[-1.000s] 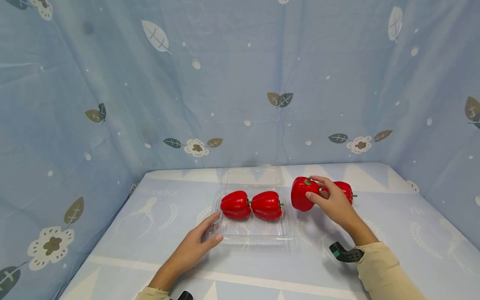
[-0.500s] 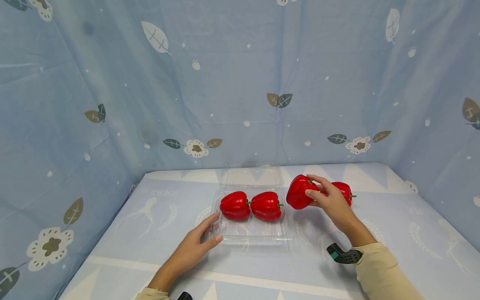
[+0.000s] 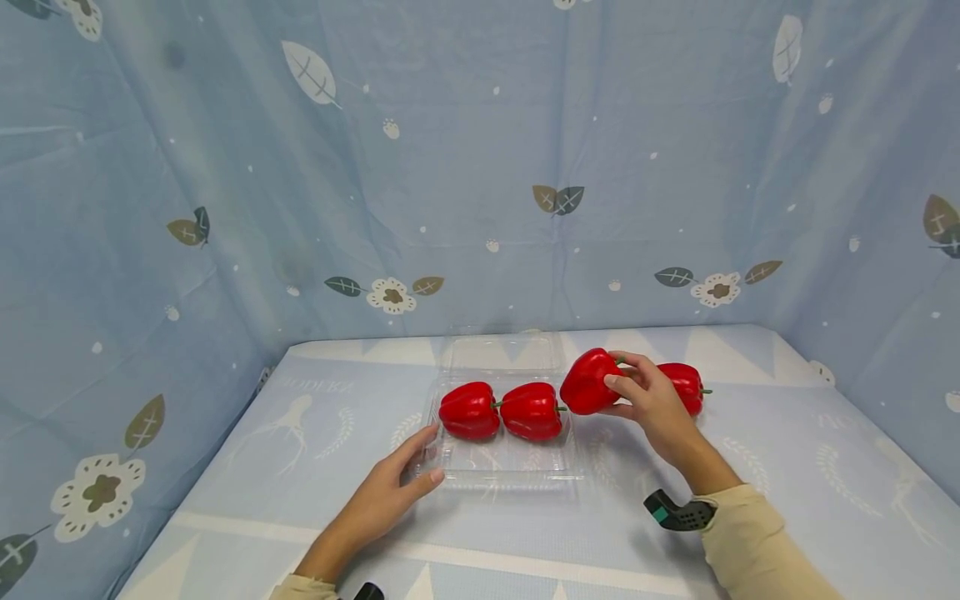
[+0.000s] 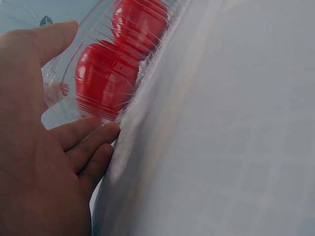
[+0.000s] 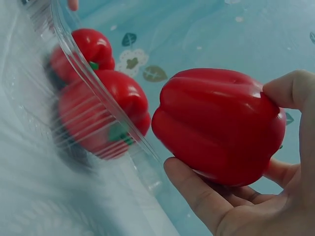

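Relative to the right hand [image 3: 651, 406] grip: two red peppers lay side by side just left and slightly below, left pepper [image 3: 469, 410] and right pepper [image 3: 531, 411], stems pointing right. A spare pepper [image 3: 686, 385] sat just right of it on the pale blue tablecloth [image 3: 787, 467]. A blue leaf-print curtain [image 3: 480, 167] hung behind and to both sides.

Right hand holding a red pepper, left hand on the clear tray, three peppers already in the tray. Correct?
Not quite: the clear tray holds two peppers, not three, as the head view shows: one pepper and a second. The right hand does hold a red pepper, beside the tray's right edge, and the left hand touches the tray's near left corner. A fourth pepper lies on the table behind the right hand.
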`<state>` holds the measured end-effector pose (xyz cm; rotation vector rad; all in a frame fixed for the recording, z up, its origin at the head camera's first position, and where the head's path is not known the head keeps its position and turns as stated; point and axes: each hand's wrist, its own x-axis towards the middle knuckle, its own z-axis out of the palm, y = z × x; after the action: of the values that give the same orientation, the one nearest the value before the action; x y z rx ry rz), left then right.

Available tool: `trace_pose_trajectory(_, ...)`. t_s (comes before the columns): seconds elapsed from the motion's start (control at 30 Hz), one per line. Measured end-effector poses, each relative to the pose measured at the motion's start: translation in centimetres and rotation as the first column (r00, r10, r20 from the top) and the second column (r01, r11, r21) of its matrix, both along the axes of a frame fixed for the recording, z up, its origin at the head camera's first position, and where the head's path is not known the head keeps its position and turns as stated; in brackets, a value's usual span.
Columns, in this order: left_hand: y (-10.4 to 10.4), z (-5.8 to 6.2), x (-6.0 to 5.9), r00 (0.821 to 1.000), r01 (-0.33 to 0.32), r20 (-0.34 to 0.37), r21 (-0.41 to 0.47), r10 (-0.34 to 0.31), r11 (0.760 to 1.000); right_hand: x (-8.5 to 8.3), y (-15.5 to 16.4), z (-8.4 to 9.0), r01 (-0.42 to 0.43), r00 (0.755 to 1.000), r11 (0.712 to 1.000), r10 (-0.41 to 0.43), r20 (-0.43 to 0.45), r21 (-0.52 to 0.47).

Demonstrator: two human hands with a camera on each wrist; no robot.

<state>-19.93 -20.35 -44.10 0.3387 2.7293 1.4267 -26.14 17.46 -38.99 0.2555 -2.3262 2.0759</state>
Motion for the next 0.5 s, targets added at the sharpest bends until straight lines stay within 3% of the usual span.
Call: trace_pose_trajectory(0.5,-0.02,-0.40,-0.14,1.000,-0.016,0.019,-0.016,0.016,1.000,0.56,-1.02,0.37,-0.073,0.995,0.995,0.078,-0.070,0.064)
